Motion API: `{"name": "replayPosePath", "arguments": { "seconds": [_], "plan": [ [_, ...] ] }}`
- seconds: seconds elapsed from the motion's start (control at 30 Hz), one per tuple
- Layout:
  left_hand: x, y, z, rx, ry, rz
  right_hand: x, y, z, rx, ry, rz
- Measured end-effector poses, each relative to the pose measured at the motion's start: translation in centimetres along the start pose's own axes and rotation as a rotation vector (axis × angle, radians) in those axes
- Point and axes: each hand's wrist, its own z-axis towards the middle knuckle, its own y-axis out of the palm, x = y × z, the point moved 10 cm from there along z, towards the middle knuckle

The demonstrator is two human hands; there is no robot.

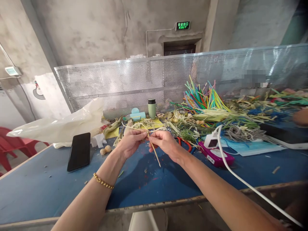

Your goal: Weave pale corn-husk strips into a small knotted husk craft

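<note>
Both left hand (pixel 128 142) and right hand (pixel 166 141) hold pale strips (pixel 155 154), fingers (pixel 154 140) pinched closed.

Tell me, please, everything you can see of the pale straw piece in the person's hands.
The pale straw piece looks like thin, dry, yellowish-tan plant fibre, with slender lengths crossing between the hands. One slants down to a free tip above the blue table; another reaches up and left. The left hand and right hand pinch it near the crossing, partly hiding how the lengths join.
</note>
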Motion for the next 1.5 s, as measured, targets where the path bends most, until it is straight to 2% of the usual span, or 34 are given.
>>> {"name": "replayPosePath", "arguments": {
  "seconds": [0.23, 0.43, 0.6, 0.7, 0.83, 0.93, 1.23, 1.37, 1.5],
  "plan": [
    [-0.1, -0.1, -0.1, 0.018, 0.002, -0.024, -0.6, -0.6, -0.1, 0.043, -0.016, 0.037],
    [-0.1, 0.7, -0.2, -0.041, 0.025, 0.104, -1.4, -1.2, 0.0, 0.089, -0.069, 0.051],
    [0.3, 1.4, -0.6, -0.108, 0.043, 0.242, -0.9, -0.8, -0.1, 0.041, -0.016, 0.092],
    [0.2, 1.7, -0.8, -0.142, 0.012, 0.254, -0.9, -0.4, -0.1, -0.001, -0.015, 0.098],
    [0.0, 1.4, -1.0, -0.126, -0.029, 0.215, -1.2, -0.9, -0.1, 0.051, -0.043, 0.083],
    [0.2, 1.6, -0.9, -0.132, -0.01, 0.239, -1.3, -0.9, -0.1, 0.061, -0.058, 0.06],
    [0.0, 1.3, -0.4, -0.058, 0.086, 0.303, -1.1, -0.9, 0.1, 0.09, -0.059, 0.071],
    [0.0, 1.0, -0.3, -0.021, 0.08, 0.27, -0.8, -0.9, 0.0, 0.073, -0.031, 0.096],
    [0.4, -0.5, -0.1, 0.081, 0.088, 0.208, -0.3, -0.6, -0.2, 0.03, 0.052, 0.053]
  ]
}}
